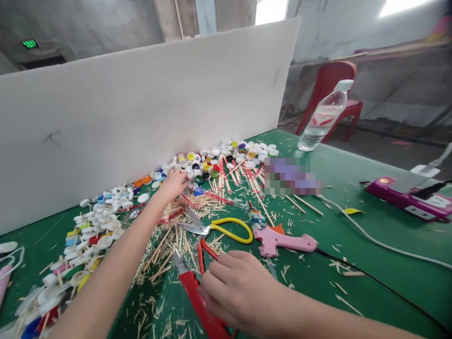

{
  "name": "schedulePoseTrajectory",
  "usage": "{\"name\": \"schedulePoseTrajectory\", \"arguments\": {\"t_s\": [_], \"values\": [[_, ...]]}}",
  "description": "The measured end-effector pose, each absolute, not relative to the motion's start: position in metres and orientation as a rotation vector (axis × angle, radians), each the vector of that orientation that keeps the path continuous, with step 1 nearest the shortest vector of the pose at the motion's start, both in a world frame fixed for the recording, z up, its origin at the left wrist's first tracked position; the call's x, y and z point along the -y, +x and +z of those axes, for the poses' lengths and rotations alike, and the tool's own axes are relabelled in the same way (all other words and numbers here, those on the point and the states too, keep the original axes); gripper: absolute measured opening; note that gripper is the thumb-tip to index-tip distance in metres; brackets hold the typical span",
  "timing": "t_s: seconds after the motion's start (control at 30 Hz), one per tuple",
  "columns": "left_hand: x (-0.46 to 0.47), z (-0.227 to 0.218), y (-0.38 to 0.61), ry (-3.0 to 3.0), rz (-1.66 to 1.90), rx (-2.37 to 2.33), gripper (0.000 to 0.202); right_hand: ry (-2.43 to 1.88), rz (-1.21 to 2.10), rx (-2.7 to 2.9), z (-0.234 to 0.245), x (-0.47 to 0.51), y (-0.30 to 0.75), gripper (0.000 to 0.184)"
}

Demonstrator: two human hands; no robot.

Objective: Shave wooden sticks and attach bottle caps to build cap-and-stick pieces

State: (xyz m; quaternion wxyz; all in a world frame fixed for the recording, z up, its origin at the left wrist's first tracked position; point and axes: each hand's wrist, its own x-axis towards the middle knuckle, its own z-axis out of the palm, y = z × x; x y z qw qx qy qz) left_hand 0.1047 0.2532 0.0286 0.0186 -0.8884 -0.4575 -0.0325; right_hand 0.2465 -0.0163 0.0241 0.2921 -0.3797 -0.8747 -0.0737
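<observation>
My left hand point(173, 184) reaches forward into the pile of coloured bottle caps point(212, 162) by the white board, fingers curled over some caps; what they grip is hidden. My right hand point(236, 289) rests near the table's front edge on red-handled cutters point(197, 292), fingers curled around the handles. Yellow-handled scissors point(219, 228) lie just beyond it on a litter of cut wooden sticks point(169, 245). A pink glue gun point(282, 240) lies to the right of the scissors.
A white board point(141, 117) stands upright along the green table point(370, 245). More caps point(95, 226) spread to the left. A water bottle point(323, 117), a purple power strip point(409, 197) with cables, and a red chair point(335, 89) are at the right.
</observation>
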Motion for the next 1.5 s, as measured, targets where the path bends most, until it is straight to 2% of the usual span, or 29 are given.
{"name": "schedulePoseTrajectory", "arguments": {"t_s": [0.23,0.4,0.53,0.67,0.87,1.03,1.23,1.5], "values": [[-0.258,0.028,0.109,-2.734,0.014,1.409,0.028,-1.041,-0.173,2.377,0.016,0.014,0.245,0.023],[-0.264,0.027,0.111,-2.737,0.030,1.409,0.016,-1.053,-0.124,2.427,0.018,0.015,0.245,0.025],[-0.264,0.030,0.111,-2.763,-0.008,1.391,0.009,-1.067,-0.109,2.438,0.019,0.015,0.246,0.024],[-0.252,0.044,0.104,-2.772,-0.122,1.401,0.011,-1.072,-0.113,2.435,0.017,0.013,0.246,0.022],[-0.184,0.070,0.073,-2.933,-0.240,1.435,0.014,-1.094,-0.065,2.456,0.014,0.017,0.245,0.019],[-0.104,0.073,0.038,-3.017,-0.325,1.476,0.016,-1.077,0.002,2.500,0.013,0.017,0.244,0.022],[-0.034,0.066,0.005,-3.058,-0.329,1.669,0.017,-1.069,0.061,2.492,0.014,0.011,0.242,0.029],[0.002,0.034,-0.024,-3.173,-0.292,1.829,0.019,-1.059,-0.014,2.502,0.016,0.007,0.240,0.024]]}}
